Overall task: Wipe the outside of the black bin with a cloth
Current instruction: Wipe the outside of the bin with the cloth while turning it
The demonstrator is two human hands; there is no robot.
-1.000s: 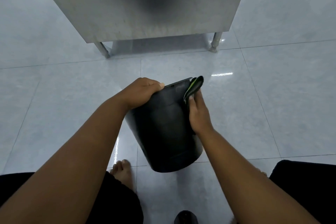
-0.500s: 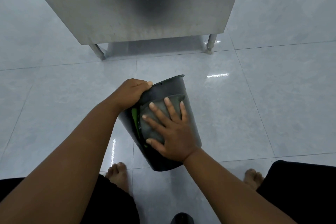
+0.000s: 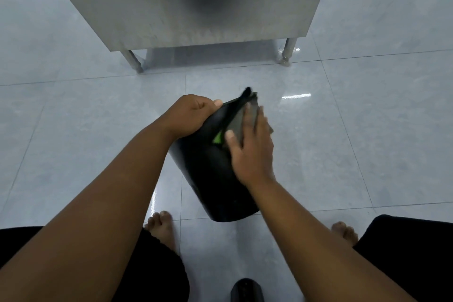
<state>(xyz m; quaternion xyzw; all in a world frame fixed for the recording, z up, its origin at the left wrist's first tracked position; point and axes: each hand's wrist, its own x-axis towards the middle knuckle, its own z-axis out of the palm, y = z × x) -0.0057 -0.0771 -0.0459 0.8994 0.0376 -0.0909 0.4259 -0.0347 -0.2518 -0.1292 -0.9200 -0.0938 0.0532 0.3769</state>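
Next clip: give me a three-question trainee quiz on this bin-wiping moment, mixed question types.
1. True or false: the bin stands upright on the floor.
2. Which hand presses the cloth on the bin? A) left B) right
3. Fill in: the left hand has its grip on the bin's ____.

Key: 1. False, it is tilted. 2. B, the right hand. 3. Rim.
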